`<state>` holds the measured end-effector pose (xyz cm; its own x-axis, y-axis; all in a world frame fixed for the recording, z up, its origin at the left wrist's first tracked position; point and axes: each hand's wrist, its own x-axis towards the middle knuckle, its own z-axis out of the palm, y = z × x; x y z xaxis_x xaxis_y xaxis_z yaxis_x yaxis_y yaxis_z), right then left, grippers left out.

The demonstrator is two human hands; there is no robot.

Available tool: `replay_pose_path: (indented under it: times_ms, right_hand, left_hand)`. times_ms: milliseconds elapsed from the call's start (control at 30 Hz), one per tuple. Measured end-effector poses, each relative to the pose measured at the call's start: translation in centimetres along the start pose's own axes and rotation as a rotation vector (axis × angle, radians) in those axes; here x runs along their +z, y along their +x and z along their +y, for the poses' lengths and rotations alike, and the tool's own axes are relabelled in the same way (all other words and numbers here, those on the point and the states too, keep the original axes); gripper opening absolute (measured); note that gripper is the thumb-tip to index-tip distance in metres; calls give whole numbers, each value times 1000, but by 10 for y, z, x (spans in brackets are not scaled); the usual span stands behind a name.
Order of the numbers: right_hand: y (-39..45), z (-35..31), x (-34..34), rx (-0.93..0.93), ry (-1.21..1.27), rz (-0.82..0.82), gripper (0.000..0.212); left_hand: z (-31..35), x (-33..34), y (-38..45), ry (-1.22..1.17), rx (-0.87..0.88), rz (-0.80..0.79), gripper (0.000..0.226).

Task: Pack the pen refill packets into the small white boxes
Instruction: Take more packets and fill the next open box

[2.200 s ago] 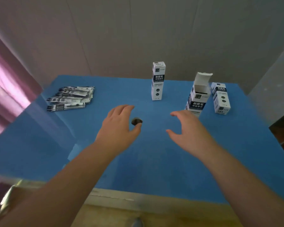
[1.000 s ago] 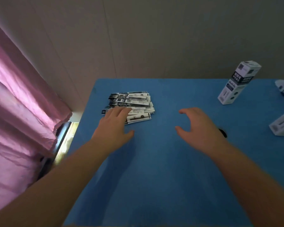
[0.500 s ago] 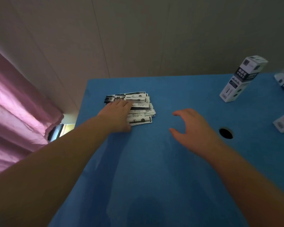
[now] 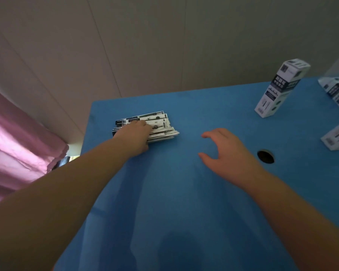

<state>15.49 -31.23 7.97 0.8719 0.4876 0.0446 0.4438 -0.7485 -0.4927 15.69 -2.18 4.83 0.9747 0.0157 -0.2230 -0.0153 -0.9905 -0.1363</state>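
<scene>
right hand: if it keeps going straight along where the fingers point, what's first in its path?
Probably the stack of pen refill packets. The right hand hovers open, fingers aimed up-left across bare blue table toward the stack's near end, where the left hand rests. Depth is unclear.

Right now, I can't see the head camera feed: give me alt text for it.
The left hand rests on a stack of pen refill packets near the far left corner of a blue table, while the right hand hovers open beside it. A white box stands upright at far right, two more cut off by the frame edge.
</scene>
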Motion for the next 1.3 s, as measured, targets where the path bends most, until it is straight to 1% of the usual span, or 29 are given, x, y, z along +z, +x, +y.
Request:
replay_pose_path:
  times_ms: [100,267,400,467,600,700,867,1033,1133,1300]
  right_hand:
    - [1,0,0,11,3,-3,49]
    - [-1,0,0,7,-1,-7,48]
    - [-5,-1,0,10,8,-19,49]
    - [-8,-2,0,8,11,-25,49]
    - [-15,-3,-4,2,6,-17,49]
    - [-20,-2,-8,7,2,-16,49]
    - [-28,-2,-15,10,-11,-13,48]
    - [-39,-2,-20,2,-22,-14,48]
    - [-44,0,-23,2,-25,-7,47]
    - [-54,2,-25,-2,-26,-13,47]
  left_hand:
    - [1,4,2,9,2,15,45]
    - [1,14,-2,-22,-3,54,38]
    - [-3,15,-6,-64,-12,38,51]
    - [-5,12,-6,-65,-24,17,53]
    - [0,9,-6,-4,-77,-6,36]
    - [5,9,-6,38,-77,-18,30]
    - [7,6,-8,18,-103,-48,20]
    - [11,10,-9,-47,-116,-55,20]
    - [10,12,-11,-68,-101,-24,27]
    - [12,11,-14,-38,-92,-19,18]
